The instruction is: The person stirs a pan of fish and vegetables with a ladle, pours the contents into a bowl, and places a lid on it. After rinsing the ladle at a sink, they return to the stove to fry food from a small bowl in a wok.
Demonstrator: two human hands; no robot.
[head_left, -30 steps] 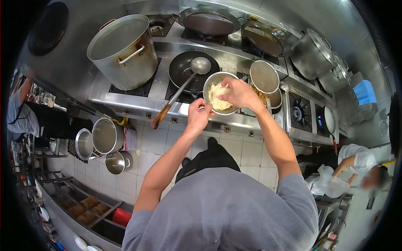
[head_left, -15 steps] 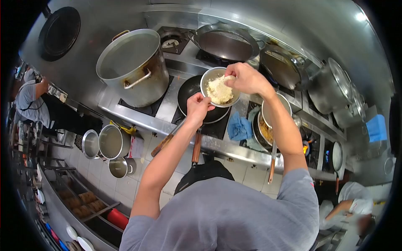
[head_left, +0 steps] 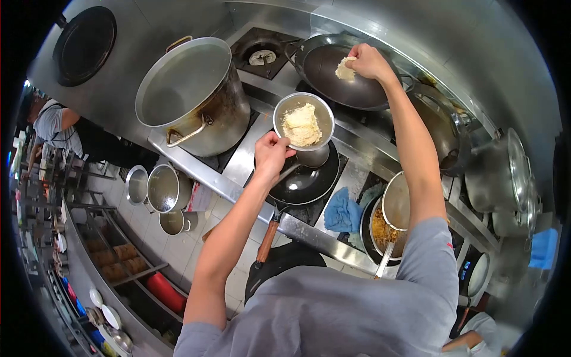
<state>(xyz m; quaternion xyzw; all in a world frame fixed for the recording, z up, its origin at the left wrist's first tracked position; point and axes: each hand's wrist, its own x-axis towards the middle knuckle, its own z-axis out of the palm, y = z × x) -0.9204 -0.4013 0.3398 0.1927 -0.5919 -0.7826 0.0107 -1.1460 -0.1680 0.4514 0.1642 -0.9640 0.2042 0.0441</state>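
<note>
My left hand (head_left: 273,156) grips the rim of a small metal bowl (head_left: 326,113), tilted slightly toward me. Pale, crumb-like coating (head_left: 302,125) fills much of it. Farther back, my right hand (head_left: 370,61) pinches a flat, crumb-coated piece of food (head_left: 345,69) above a large dark wok (head_left: 324,62). The piece hangs apart from the wok's surface, as far as I can tell. Below the bowl sits a black frying pan (head_left: 309,187) with a ladle (head_left: 314,156) resting in it.
A tall stockpot (head_left: 223,119) stands left on the stove. To the right lie a blue cloth (head_left: 342,213) and a pan of browned food (head_left: 380,229) with a long-handled pot (head_left: 397,199) over it. Another wok (head_left: 431,119) is farther right. A person (head_left: 56,128) stands at far left.
My right hand has left the bowl and moved back and right to the wok, carrying the coated piece. The bowl stays in my left hand, and the view has shifted.
</note>
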